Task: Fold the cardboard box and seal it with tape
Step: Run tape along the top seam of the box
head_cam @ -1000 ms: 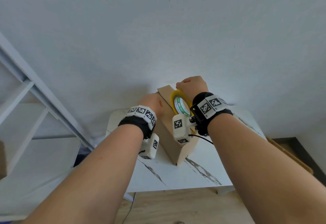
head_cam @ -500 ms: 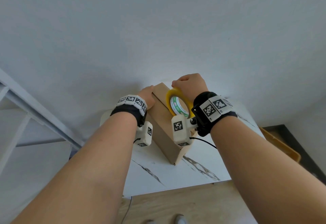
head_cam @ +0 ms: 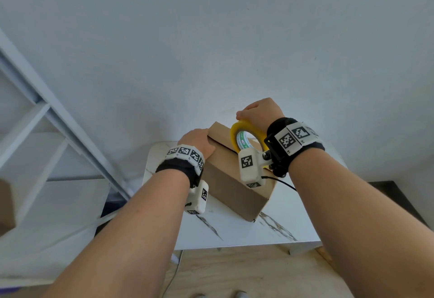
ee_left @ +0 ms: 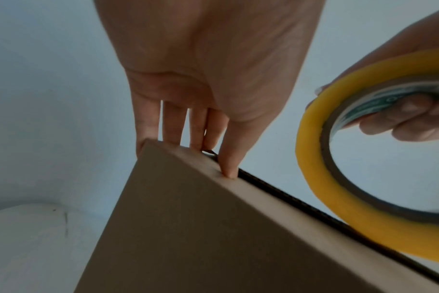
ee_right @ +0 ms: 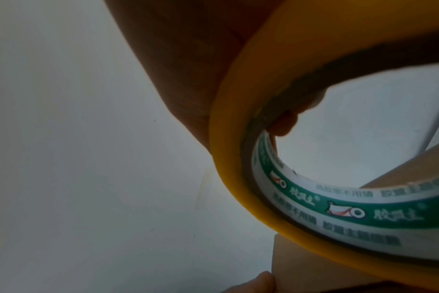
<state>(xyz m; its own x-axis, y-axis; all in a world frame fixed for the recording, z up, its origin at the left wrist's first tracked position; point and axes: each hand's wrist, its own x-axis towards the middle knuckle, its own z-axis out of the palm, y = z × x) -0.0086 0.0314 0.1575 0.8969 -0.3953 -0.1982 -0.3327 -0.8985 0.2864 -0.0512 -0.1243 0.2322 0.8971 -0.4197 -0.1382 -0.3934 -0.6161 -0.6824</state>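
A brown cardboard box (head_cam: 234, 185) stands on the white marbled table (head_cam: 234, 229), its top flaps folded down with a dark seam (ee_left: 288, 192) between them. My left hand (head_cam: 197, 140) lies over the box's far left end. Its straight fingers (ee_left: 173, 123) reach down behind that end, and its thumb (ee_left: 228, 166) presses the left flap beside the seam. My right hand (head_cam: 260, 112) grips a yellow tape roll (head_cam: 244, 133) with fingers through its green-printed core (ee_right: 338, 214). The roll stands on edge on the box top, near the far end.
A white shelf frame (head_cam: 58, 121) slants along the left. A pale wall (head_cam: 234, 51) rises just behind the table. Wooden floor (head_cam: 234, 274) lies below the table's near edge. A thin black cable (head_cam: 281, 182) runs from my right wrist across the box.
The head view has shifted. My left hand has slid from the box's top to its far left end. My right hand still holds the roll upright on the box.
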